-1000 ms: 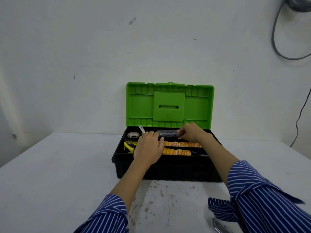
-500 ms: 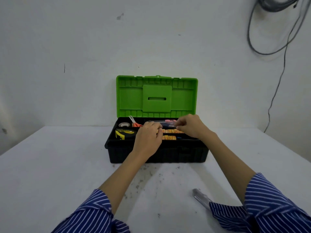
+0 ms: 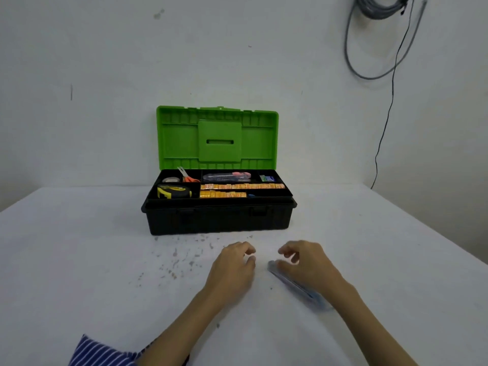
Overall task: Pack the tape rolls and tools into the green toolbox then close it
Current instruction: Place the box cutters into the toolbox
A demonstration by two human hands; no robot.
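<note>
From the head view, a flat bluish tool (image 3: 295,285) lies slantwise on the white desk (image 3: 79,260), blurred and partly covered by the right hand (image 3: 307,265), so its kind cannot be told. That hand hovers over its far end with fingers loosely curled; whether they touch it is unclear. The left hand (image 3: 233,265), just beside, is loosely curled too and holds nothing. Farther back the green toolbox (image 3: 219,207) stands open, lid (image 3: 217,137) upright against the wall. Its tray holds a yellow tape measure (image 3: 174,191), a tape roll (image 3: 171,179), orange-handled scissors (image 3: 188,177), a utility knife (image 3: 227,176) and two orange rows (image 3: 237,190) too small to identify.
</note>
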